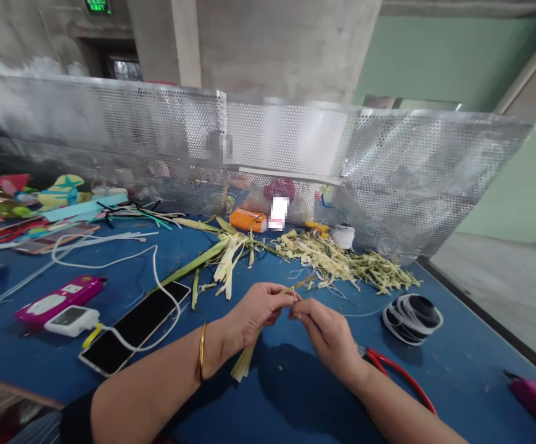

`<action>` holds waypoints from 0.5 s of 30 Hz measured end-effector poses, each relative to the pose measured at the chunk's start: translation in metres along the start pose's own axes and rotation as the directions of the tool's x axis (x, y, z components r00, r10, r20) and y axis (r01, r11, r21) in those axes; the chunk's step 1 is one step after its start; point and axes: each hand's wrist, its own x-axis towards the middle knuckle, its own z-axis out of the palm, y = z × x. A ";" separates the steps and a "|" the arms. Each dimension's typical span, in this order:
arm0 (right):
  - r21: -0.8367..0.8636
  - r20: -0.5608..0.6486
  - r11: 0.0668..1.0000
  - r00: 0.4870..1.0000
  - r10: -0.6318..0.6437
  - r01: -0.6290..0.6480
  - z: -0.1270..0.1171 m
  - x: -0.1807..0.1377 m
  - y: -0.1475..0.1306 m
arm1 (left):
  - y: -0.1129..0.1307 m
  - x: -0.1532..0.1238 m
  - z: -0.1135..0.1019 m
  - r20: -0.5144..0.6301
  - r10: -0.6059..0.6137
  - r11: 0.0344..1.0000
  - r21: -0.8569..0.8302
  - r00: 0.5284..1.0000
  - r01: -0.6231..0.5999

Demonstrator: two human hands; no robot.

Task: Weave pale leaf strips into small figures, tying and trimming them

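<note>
My left hand is closed around a strip of dried corn husk; the strip's pale end hangs below the fingers and its thin tip sticks out above them. Fingertip to fingertip with it, my right hand pinches what looks like white thread at the husk. The thread runs behind that hand to a black-and-white spool on the right. Both hands are above the blue table. Pliers with red handles lie beside my right forearm, partly hidden by it.
Beyond my hands lie corn husks and a heap of husk scraps. An orange packet stands near the perforated metal screen. On the left are a phone, a white cable, a magenta tool and coloured craft pieces.
</note>
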 end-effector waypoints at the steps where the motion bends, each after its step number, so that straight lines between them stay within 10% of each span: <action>1: -0.006 -0.001 1.000 1.000 -0.002 0.002 0.000 0.000 -0.001 | 0.001 -0.001 -0.001 0.016 0.007 1.000 -0.007 1.000 -0.007; 11: -0.191 0.126 0.969 0.983 -0.135 0.158 -0.008 0.005 -0.013 | 0.000 -0.001 0.002 -0.141 0.088 0.993 0.090 0.986 -0.076; 15: -0.473 0.095 0.881 0.992 0.077 -0.023 -0.036 -0.015 -0.026 | 0.005 0.001 -0.009 -0.225 0.153 0.981 0.150 0.962 -0.121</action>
